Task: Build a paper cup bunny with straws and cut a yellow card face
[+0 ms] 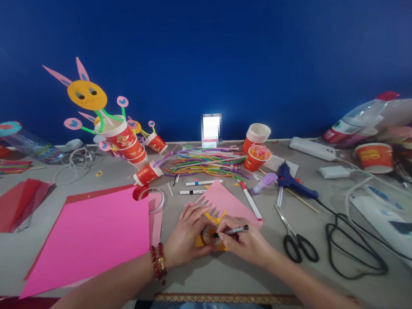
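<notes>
My left hand (192,232), with a red bead bracelet at its wrist, curls round a small ring that looks like a roll of tape (206,235) and holds it down on yellow paper (226,244). My right hand (242,239) is closed round a black marker (240,229), its tip inside the ring. The fingers partly cover both ring and yellow paper. Just beyond them lies a pink sheet (228,197) with a jagged cut edge. A red-capped marker (251,200) rests on its right side.
Bright pink paper (93,232) covers the left of the table. Scissors (295,241), a blue glue gun (294,182) and its black cable (350,248) lie at right. Pipe cleaners (206,161) spread across the back, between a paper-cup figure (118,135) and stacked cups (256,135).
</notes>
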A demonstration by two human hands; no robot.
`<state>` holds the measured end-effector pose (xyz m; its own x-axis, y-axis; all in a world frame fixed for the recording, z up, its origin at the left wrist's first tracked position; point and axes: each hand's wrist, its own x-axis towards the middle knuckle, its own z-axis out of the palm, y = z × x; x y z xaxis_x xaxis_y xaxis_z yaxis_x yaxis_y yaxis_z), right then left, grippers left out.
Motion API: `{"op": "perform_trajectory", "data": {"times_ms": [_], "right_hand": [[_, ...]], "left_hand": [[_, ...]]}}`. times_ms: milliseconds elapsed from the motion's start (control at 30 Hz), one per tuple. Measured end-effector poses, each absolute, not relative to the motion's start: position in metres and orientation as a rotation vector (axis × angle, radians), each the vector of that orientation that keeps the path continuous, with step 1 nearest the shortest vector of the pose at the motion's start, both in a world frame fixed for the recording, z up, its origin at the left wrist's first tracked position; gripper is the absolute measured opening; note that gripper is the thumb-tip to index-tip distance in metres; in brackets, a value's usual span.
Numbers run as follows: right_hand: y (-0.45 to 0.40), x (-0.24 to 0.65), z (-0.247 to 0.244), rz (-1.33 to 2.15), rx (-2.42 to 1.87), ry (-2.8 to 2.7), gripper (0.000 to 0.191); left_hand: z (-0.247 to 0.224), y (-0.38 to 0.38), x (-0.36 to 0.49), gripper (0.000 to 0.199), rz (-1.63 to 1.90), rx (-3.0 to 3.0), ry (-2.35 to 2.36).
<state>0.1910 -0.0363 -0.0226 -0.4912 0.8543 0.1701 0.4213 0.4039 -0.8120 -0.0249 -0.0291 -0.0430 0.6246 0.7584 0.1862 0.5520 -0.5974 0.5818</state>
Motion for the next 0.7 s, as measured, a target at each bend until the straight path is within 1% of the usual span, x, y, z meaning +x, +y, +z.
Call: {"op": "perform_trajectory", "data": {"times_ms": [200,433,567,700], "right_hand": [[-0.0349,0.1880,-0.0214,0.983,-1.070,-2.115,0.013],[-0.0300,0.1892,-0.0272,0.993,-1.015,-2.128,0.016],[-0.0284,0.1901,-0.0249,0.910,-0.955,-2.198,0.018],[-0.0294,0.1895,-0.0195,0.735,-0.868,-2.319,0.020]], "left_hand": [[-0.0460,-0.0288,-0.0256,0.048,0.604,2.386,1.032],[-0.0444,-0.0285,-0.0258,0.056,0.576,2.393,1.032],[-0.0441,-0.0283,-0.0258,0.054,0.564,2.391,1.034],[-0.0464,-0.0287,-0.0263,0.053,0.574,2.384,1.028]]}}
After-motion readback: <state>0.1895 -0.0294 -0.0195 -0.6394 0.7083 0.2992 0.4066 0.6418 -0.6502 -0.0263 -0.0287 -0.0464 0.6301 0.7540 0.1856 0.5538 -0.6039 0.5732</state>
